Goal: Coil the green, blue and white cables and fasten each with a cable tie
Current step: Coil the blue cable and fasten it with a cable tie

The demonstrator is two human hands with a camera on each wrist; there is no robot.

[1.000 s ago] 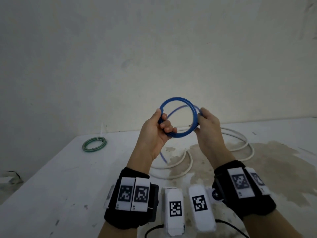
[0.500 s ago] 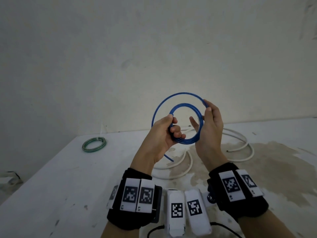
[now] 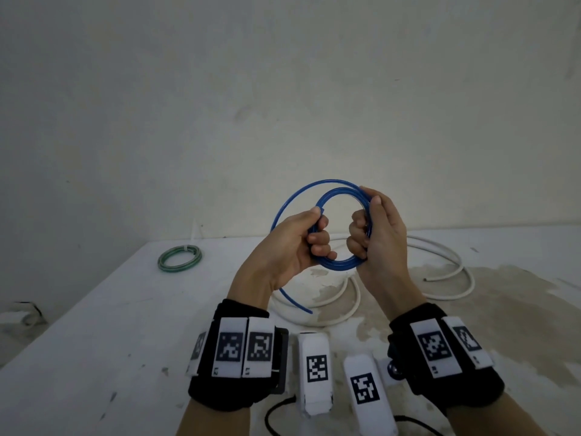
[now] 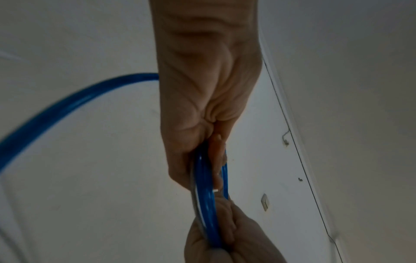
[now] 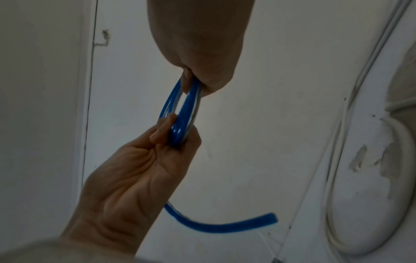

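Observation:
I hold the blue cable (image 3: 338, 265) in a small coil above the table. My left hand (image 3: 309, 239) grips the coil's left side, fingers curled round the strands (image 4: 208, 192). My right hand (image 3: 366, 225) grips the right side (image 5: 191, 99). One wider blue loop (image 3: 292, 201) arcs over the top, and the loose end (image 3: 295, 298) hangs down behind my left wrist (image 5: 225, 225). The green cable (image 3: 179, 258) lies coiled at the far left of the table, a white tie on it. The white cable (image 3: 440, 269) lies in loose loops on the table beneath my hands.
The white table (image 3: 94, 341) is stained brown at the right (image 3: 518, 309). A bare wall (image 3: 283, 89) stands close behind it. Two white tagged devices (image 3: 314, 369) with black cords lie at the near edge between my wrists.
My right hand has gone from an open palm at the coil to fingers curled round its right side. The outer blue loop has drawn in a little and the hands sit closer together.

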